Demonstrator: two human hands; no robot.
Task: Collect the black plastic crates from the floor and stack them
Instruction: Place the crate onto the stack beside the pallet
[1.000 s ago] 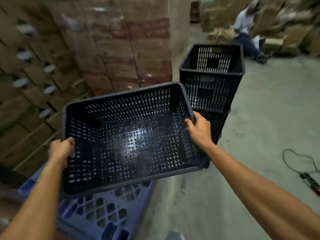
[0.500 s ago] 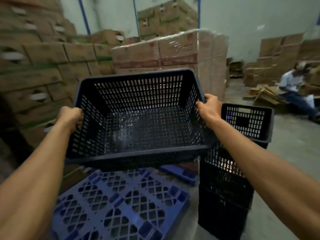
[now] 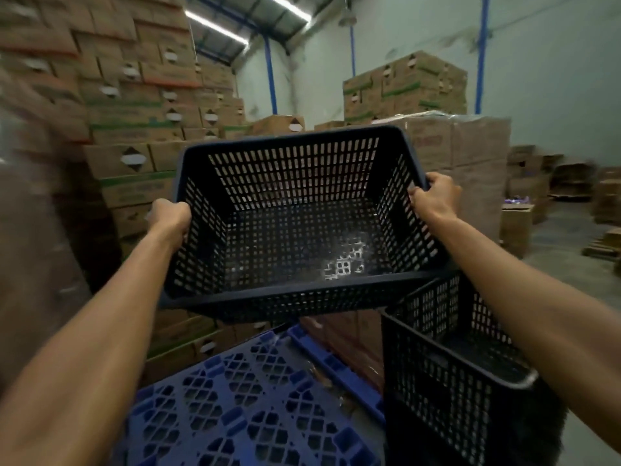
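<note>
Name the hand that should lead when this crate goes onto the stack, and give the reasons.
Right, probably. The right hand grips the held crate on the side nearest the stacked crates, whose open top sits just under that corner. The left hand grips the far side, above the blue pallet.

You are holding one black plastic crate [image 3: 295, 223] up in the air, its open top tipped toward you so you see straight into it. Its walls are pierced with rows of vertical slots and its floor with small square holes; nothing lies inside. Its near right corner overlaps the stack of black crates [image 3: 447, 375] at your lower right, though you cannot tell whether they touch. That stack stands upright, its top crate open, with the same slotted walls.
</note>
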